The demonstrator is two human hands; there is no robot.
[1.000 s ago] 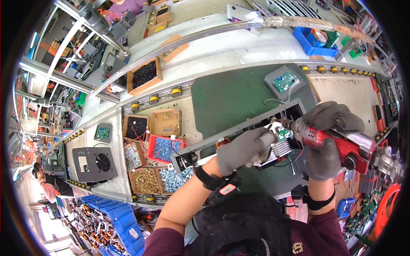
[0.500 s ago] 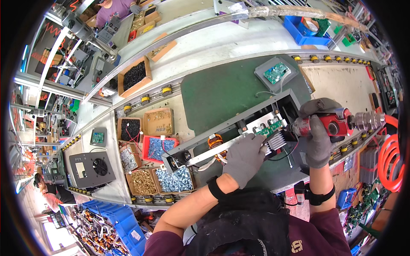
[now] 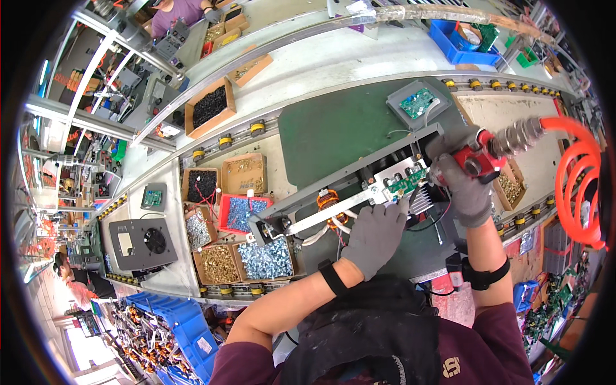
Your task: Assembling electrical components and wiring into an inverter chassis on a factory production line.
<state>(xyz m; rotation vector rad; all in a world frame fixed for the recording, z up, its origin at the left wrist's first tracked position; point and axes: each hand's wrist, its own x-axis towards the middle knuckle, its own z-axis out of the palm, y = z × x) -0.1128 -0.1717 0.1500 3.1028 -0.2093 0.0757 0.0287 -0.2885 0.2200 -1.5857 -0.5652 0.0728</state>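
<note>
My right hand [image 3: 471, 196], in a grey glove, is wrapped around a red air screwdriver [image 3: 473, 160]. Its nose is over the right end of a long dark metal chassis [image 3: 301, 194]; the tip is hidden by my glove. My left hand [image 3: 375, 240], also gloved, lies with its fingers apart along the near side of the chassis. Its fingertips touch by a green circuit board [image 3: 405, 185] and a finned heat sink [image 3: 421, 200]. Inside the chassis sit a silver metal bar [image 3: 333, 213] and a copper-wound coil [image 3: 328, 197].
Boxes of blue-silver screws [image 3: 266, 258], brass-coloured fasteners [image 3: 217, 263] and black parts [image 3: 202, 185] stand to the left. Farther left lies a dark cover with a fan [image 3: 142, 246]. A red coiled hose [image 3: 568, 186] hangs at the right. Behind the chassis is a boxed circuit board [image 3: 417, 104].
The screwdriver has tilted, its hose end swinging up and away from me, and my right hand has shifted slightly left. My left hand has slid a little right along the chassis.
</note>
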